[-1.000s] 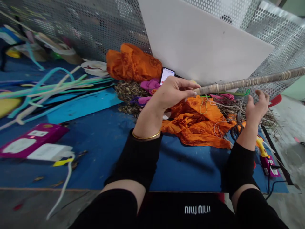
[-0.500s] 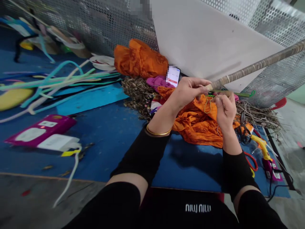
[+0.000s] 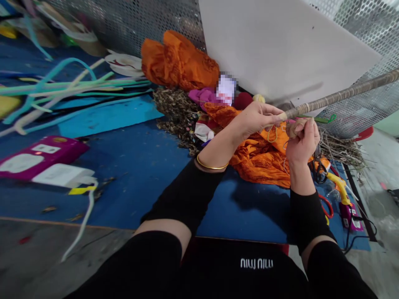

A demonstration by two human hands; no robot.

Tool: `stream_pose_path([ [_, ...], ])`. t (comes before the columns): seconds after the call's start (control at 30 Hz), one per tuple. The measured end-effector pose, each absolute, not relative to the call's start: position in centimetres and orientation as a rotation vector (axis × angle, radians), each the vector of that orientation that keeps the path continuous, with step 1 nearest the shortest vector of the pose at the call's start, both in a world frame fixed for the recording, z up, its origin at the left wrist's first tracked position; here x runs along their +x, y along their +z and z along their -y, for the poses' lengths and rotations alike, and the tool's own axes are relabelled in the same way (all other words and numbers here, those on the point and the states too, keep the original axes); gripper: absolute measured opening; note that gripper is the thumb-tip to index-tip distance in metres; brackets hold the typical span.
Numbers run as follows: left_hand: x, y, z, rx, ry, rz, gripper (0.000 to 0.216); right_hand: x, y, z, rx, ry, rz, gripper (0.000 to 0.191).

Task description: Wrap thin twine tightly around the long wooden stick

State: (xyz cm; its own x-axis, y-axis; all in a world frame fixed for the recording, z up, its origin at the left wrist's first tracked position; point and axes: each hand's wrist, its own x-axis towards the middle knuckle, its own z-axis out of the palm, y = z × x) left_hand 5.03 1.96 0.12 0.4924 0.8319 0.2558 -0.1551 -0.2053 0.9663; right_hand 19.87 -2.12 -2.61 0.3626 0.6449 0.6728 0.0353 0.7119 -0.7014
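My left hand (image 3: 254, 120) pinches the near end of a long wrapped stick (image 3: 343, 94) that runs up to the right edge of the view. My right hand (image 3: 301, 141) is closed just below that end, its fingers pressed on a small beige piece at the stick's tip; I cannot make out what that piece is. A thin cord with green loops (image 3: 272, 133) hangs under the hands. Below them lies crumpled orange cloth (image 3: 262, 160) on the blue mat (image 3: 140, 166).
A white board (image 3: 274, 45) leans on perforated metal mesh behind. More orange cloth (image 3: 179, 62), a phone (image 3: 226, 89), dried twigs (image 3: 339, 150), scissors and a yellow glue gun (image 3: 339, 187) lie at the right. Coloured foam strips (image 3: 71, 89) and a pink power strip (image 3: 34, 155) lie at the left.
My right hand, open and apart from the stick a second ago, has come up to the stick's near end and closed there. The left hand kept its hold.
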Motion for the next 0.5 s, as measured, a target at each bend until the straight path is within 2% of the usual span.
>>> stream_pose_path([
  [0.33,6.8,-2.1,-2.8,1.785,1.261,-0.704,0.016,19.1,-2.4,4.4,-0.848,0.145,1.307,0.052],
  [0.5,6.9,-2.3,-2.6,1.908,1.274,-0.845,0.017,18.9,-2.1,5.0,-0.898,0.057,1.344,0.054],
])
